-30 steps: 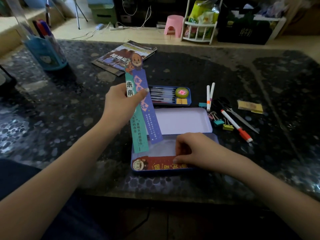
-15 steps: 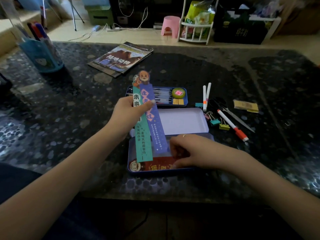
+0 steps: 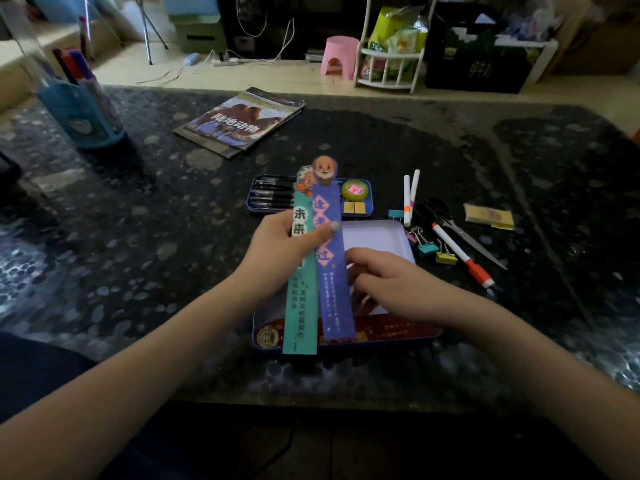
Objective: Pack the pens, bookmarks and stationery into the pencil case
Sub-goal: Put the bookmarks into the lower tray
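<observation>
Here the left hand (image 3: 277, 251) pinches two bookmarks, thumb across their fronts: a teal bookmark (image 3: 300, 306) and a purple bookmark (image 3: 332, 271), held nearly upright above the open pencil case (image 3: 388, 233). Right hand (image 3: 391, 285) hovers over the case's near tray, fingers loosely curled, reaching toward the purple bookmark's edge; grips nothing that I can see. A red bookmark (image 3: 381, 329) lies flat along the case's front wall. Behind the case sits a small blue tray (image 3: 360, 211) of pens. To the right on the dark table (image 3: 138, 237): two white pens (image 3: 410, 195), binder clips (image 3: 427, 247), a red-tipped marker (image 3: 464, 256), scissors (image 3: 457, 226).
</observation>
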`<state>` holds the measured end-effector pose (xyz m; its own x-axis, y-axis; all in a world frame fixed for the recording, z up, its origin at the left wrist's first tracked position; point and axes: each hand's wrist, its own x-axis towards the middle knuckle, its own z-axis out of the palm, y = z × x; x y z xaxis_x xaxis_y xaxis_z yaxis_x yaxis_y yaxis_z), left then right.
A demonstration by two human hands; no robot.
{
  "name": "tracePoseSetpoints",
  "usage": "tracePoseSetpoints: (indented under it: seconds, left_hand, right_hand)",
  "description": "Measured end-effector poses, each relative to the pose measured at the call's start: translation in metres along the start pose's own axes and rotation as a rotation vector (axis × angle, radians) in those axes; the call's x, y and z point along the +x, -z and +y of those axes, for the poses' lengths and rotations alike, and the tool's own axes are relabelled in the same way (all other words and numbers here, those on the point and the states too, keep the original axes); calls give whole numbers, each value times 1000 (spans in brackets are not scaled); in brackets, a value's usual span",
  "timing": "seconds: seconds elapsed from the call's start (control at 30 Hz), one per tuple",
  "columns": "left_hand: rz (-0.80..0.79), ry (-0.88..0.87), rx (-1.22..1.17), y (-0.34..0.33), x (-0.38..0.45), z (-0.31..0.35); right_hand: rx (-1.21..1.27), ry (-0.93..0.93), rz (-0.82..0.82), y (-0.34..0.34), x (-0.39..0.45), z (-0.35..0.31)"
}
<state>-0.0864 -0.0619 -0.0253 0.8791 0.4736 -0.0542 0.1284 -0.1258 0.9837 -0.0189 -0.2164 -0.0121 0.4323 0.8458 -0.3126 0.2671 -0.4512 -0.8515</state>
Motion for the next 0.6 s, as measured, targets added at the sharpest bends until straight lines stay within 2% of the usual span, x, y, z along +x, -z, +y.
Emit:
tracePoseSetpoints:
  seconds: [0.13,0.23,0.37,0.47,0.6]
  left_hand:
    - [-50,-102,145,0,-5,4]
    - [-119,-127,115,-5,-10,5]
    - [-79,-123,59,-3,-6,6]
    - [81,-100,67,7,3,10]
    - [311,-180,26,23,12,16]
  right_hand:
    - [369,-86,28,-2,0,-4]
    - [460,-80,112,-1,-1,0]
    - [445,-77,207,9,0,4]
    - [300,-23,278,24,0,3]
    - [-14,-8,287,34,-2,5]
